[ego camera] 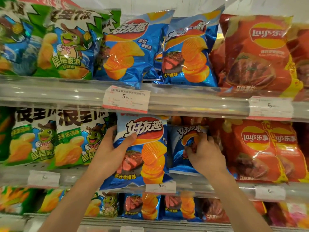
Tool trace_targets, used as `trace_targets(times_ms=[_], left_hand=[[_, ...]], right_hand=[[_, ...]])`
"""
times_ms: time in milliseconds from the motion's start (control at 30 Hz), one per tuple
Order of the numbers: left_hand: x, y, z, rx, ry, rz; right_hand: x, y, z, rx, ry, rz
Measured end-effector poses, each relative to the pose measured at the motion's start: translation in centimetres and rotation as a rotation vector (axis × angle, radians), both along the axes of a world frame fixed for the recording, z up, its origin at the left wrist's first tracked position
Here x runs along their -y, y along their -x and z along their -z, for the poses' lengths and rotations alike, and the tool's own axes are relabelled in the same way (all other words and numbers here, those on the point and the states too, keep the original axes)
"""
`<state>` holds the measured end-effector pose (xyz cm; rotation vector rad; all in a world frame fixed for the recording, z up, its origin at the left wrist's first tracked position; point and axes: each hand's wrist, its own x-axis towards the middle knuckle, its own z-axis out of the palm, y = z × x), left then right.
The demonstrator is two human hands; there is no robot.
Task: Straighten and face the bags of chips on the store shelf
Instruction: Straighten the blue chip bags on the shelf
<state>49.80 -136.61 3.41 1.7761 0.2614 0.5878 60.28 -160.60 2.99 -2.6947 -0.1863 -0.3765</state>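
Fingers (132, 137) of both hands clamped on two glossy, crinkled blue chip bags (142, 151).

Blue chip bag (143, 153) held in left hand (113, 148): glossy plastic film, crinkled, sharp white glare streaks. Second blue bag (179, 154) under right hand (203, 153): same shiny film, creased and dented where the fingers press.

Green bags (66, 141): glossy film, partly metallic blue sheen. Red bags (255, 148): glossy, softer reflections, wrinkled at the seams.

Shelf-edge strip (50, 92): clear hard plastic, smooth, highly reflective. Price tag (126, 99): matt white paper, red border, flat behind the strip.
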Motion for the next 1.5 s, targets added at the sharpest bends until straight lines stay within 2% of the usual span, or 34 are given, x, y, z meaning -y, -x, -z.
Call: trace_targets(times_ms=[200, 300, 433, 567, 800, 933, 1100, 1200, 1367, 1500], left_hand=[[-0.6, 0.1, -0.2, 0.028, 0.024, -0.029], [-0.5, 0.1, -0.3, 0.044, 0.019, -0.056], [-0.6, -0.3, 0.2, 0.034, -0.005, -0.057], [-0.6, -0.5, 0.4, 0.035, -0.018, -0.036], [-0.6, -0.5, 0.5, 0.025, -0.022, -0.061], [-0.7, -0.3, 0.6, 0.016, -0.002, -0.012], [0.4, 0.0, 0.8, 0.067, 0.031, 0.0], [2.1, -0.6, 1.2, 0.06, 0.007, 0.033], [7.0, -3.0, 1.0, 0.026, -0.095, 0.061], [9.8, -5.3, 0.3, 0.067, -0.189, 0.077]], right_hand=[[-0.4, -0.9, 0.5, 0.242, -0.253, -0.107], [-1.5, -2.5, 1.2, 0.32, -0.225, -0.142], [-2.8, -4.2, 2.5, 0.26, -0.008, -0.047], [-2.1, -5.0, 2.9, 0.223, -0.035, -0.127], [-2.2, -6.0, 3.8, 0.143, 0.07, -0.162], [-1.5, -6.6, 3.0, 0.026, -0.146, -0.252], [1.3, -4.1, 1.8, 0.136, -0.551, -0.321], [2.5, -1.1, 1.3, 0.083, -0.703, -0.356], [1.9, 1.7, 2.1, -0.161, -0.847, -0.485], [2.3, -0.2, 2.2, -0.047, -0.922, -0.348]])
